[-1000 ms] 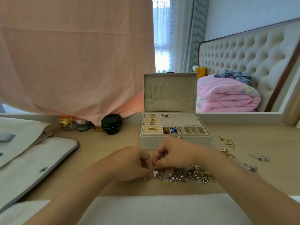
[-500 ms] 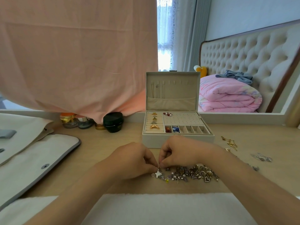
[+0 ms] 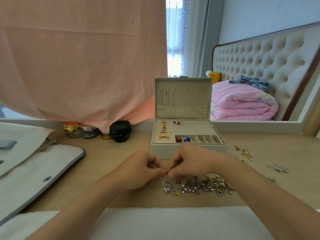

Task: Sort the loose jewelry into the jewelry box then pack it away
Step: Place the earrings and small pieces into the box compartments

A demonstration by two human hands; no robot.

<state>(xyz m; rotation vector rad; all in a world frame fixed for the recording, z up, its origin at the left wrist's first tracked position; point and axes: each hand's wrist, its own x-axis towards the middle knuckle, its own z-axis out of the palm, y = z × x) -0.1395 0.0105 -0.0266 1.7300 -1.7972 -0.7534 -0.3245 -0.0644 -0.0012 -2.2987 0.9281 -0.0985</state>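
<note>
Two hands met over the wooden desk (image 3: 107,161), just in front of the jewelry box (image 3: 220,149). The left hand (image 3: 143,168) and the right hand (image 3: 188,161) had their fingers curled, and thumb and forefinger tips of both pinched one tiny piece (image 3: 166,172) between them; it was too small to identify. At five o'clock from that pinch, near the right wrist, a heap of loose jewelry (image 3: 197,185) lay on the desk, silver bits with a heart charm and pearls among them.

At twelve o'clock from the hands the box stood open, its lid (image 3: 181,99) upright with thin chains hanging at its left. Gold rings (image 3: 163,135) sat in the left ring rolls, red and pearl studs (image 3: 177,122) on the perforated pad, and a red piece and a blue piece filled the two leftmost small compartments.

At three o'clock lay gold pieces (image 3: 244,153), and farther right silver ones (image 3: 278,168). At ten o'clock a black jar (image 3: 120,131) and glass bottles (image 3: 72,129) stood under a pink cloth (image 3: 83,58). At nine o'clock lay a cream pouch (image 3: 34,170).
</note>
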